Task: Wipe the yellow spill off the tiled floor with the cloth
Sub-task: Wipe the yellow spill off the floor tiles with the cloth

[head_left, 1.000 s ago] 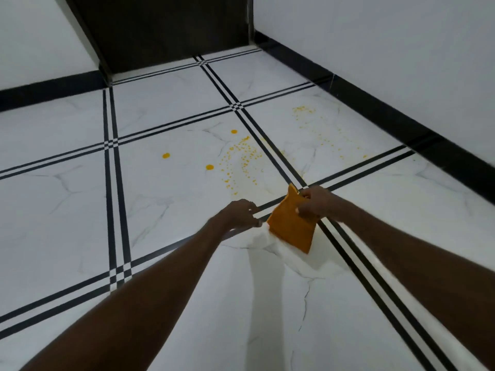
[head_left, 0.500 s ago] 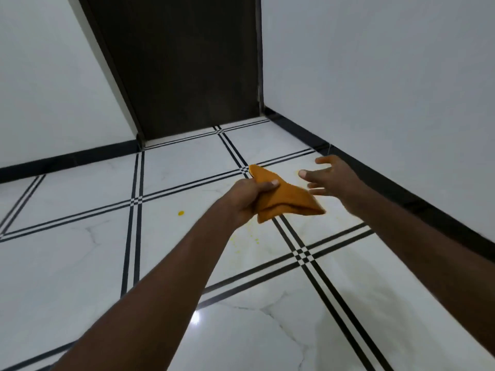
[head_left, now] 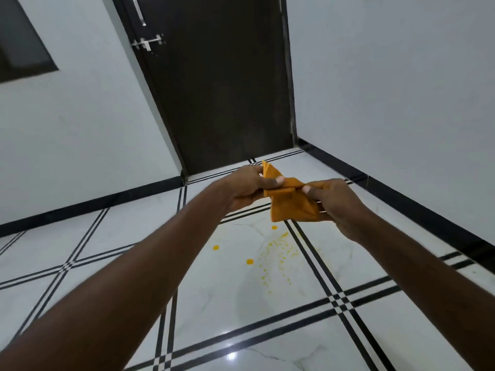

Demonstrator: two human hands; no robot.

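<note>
Head view: right hand (head_left: 334, 202) now on cloth (head_left: 288, 203) beside left hand (head_left: 247, 187).

The cloth (head_left: 288, 203) is held up off the floor (head_left: 107, 263), between the two hands at mid-scene: the left hand (head_left: 247, 187) pinches its left part, the right hand (head_left: 333, 203) grips its right part. Both forearms reach in from the near edge, left and right. The spill (head_left: 276, 253) lies on the floor below and just nearer than the cloth, its separate drops to the left and its speckles to the right. The door (head_left: 222, 84) stands at the far end, behind the hands. A latch (head_left: 147, 43) sits on the door's upper left, a handle (head_left: 139, 10) above it. Walls flank the door, left and right.
</note>
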